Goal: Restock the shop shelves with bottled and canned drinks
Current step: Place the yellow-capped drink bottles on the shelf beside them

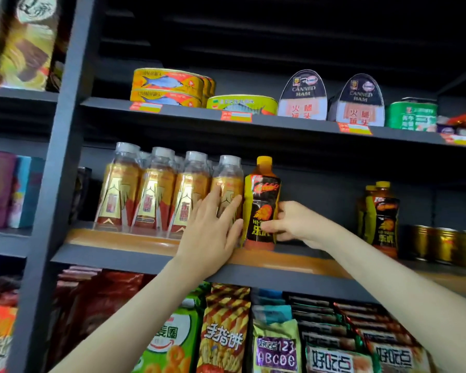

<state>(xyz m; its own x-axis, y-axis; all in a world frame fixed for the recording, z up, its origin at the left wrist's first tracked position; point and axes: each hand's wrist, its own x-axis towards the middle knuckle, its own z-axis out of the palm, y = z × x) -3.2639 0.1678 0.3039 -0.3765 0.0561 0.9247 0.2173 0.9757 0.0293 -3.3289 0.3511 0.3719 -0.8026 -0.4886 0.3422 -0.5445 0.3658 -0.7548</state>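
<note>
Just the head cam for this one. My right hand [288, 224] has the dark plastic bottle with the orange cap and black-and-yellow flame label [262, 195]. The thumb lies across the front low down and the fingers curl round its right side, so it's a proper wrap on the lower body. The bottle stands upright on the dark grey shelf board with the orange front strip [145, 254], near the front edge. Just left of that bottle is the row of clear white-capped bottles with gold-and-red labels [156, 189]. My left hand [213, 224] lies flat against the nearest one, fingers straight, gripping nothing, just pressing.

Looks like I'm snugging that bottle up beside the row. My take is to slide it on its base rather than lift it. The left palm can brace the clear ones so they don't domino, and the label should face out before I let go. Well right of that bottle stand two more orange-capped bottles [382, 216], with gold cans [447, 246] beyond.

Pose: both forearms reach up and forward, hands level with the bottle's lower half.
</note>
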